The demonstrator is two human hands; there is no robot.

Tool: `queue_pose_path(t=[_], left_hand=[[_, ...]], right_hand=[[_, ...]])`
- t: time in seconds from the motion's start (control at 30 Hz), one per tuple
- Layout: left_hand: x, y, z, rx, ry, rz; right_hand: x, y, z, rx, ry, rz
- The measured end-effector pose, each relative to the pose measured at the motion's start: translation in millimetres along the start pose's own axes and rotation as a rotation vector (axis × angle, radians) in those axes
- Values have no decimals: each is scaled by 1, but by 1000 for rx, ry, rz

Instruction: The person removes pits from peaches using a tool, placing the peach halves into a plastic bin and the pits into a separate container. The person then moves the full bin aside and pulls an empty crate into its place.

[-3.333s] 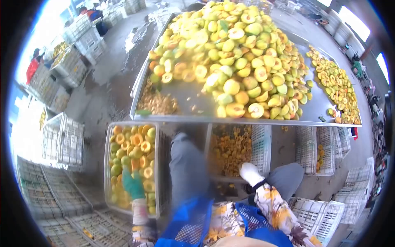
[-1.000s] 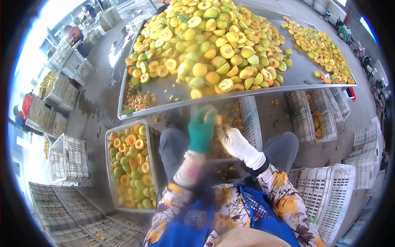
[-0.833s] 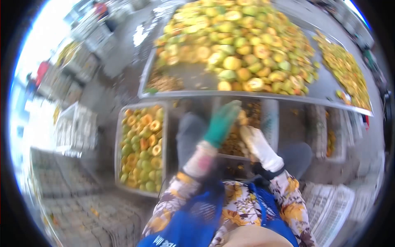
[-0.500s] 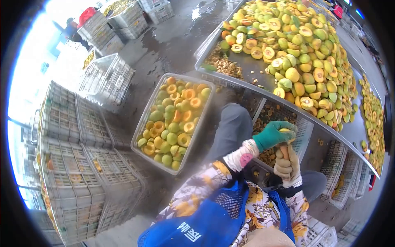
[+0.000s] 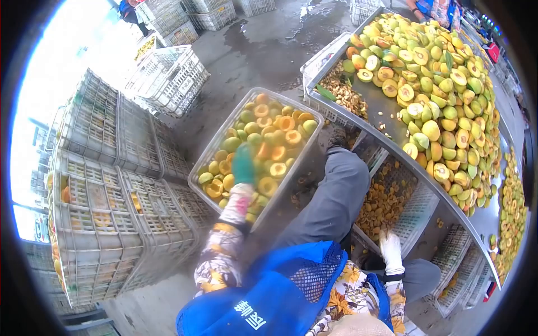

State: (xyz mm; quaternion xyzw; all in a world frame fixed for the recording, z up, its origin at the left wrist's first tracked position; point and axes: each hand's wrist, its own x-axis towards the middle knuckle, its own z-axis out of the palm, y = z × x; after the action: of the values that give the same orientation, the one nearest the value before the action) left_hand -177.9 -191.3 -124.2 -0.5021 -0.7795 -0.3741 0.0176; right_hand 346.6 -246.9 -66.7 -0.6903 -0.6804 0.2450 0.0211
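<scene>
My left hand (image 5: 243, 163), in a green glove, is over the left part of a crate (image 5: 200, 162) full of halved yellow-green apricots (image 5: 277, 169). Motion smears its fingers. My right hand (image 5: 390, 245), in a pale glove, is held low by my right knee, at the near edge of a crate of pits and scraps (image 5: 386, 193). Its fingers are drawn together, and what they hold cannot be made out.
A metal table (image 5: 386, 120) bears a big heap of halved apricots (image 5: 443, 106) and a small pile of pits (image 5: 344, 92). Stacked crates (image 5: 101, 218) rise at the left, and a white crate (image 5: 174, 78) stands behind them. Another person (image 5: 440, 11) is beyond the table.
My left hand has left the apricot it held beside my right hand and swung left to the fruit crate. My right hand has dropped slightly, and the view has shifted.
</scene>
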Motion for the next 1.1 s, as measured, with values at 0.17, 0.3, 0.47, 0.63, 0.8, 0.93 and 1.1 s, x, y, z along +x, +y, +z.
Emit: queue_pose_path(t=[0.17,0.3,0.47,0.63,0.8,0.93,1.1], left_hand=[[5,-73,-62,174,26,-355],[33,-107,-68,205,219,-363],[27,-142,-55,713,-429,-328],[22,-153,-37,814,-279,-328],[28,-123,-62,656,-360,-434],[-23,-146,-77,415,-73,-322],[5,-150,-105,66,102,-437]], right_hand=[[5,16,33,-129,-17,-126],[15,0,32,-109,-23,-128],[13,-4,36,-148,-78,-198],[19,-26,23,51,-74,96],[36,-40,-23,-87,46,-188],[46,-31,-47,588,166,149],[38,-157,-114,881,320,14]])
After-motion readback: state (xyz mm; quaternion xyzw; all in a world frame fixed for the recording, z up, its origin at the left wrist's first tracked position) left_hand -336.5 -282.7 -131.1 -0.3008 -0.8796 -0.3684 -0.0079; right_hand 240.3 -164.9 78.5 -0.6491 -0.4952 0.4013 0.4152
